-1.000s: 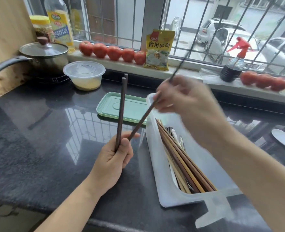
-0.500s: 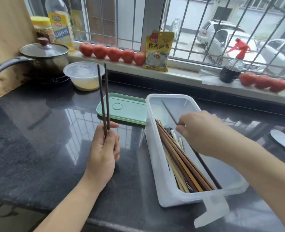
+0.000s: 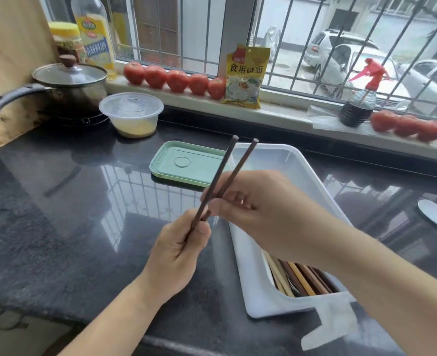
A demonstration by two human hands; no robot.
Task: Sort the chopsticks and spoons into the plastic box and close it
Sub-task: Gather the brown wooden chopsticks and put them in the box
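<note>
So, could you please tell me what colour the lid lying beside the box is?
The lid is pale mint green, seen best in the head view.

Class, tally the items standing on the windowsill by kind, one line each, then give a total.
Tomatoes: 8 (5 in the left row, 3 at the right)
Oil bottle: 1
Yellow-lidded jar: 1
Yellow packet: 1
Red-topped spray bottle: 1
Total: 12
</note>
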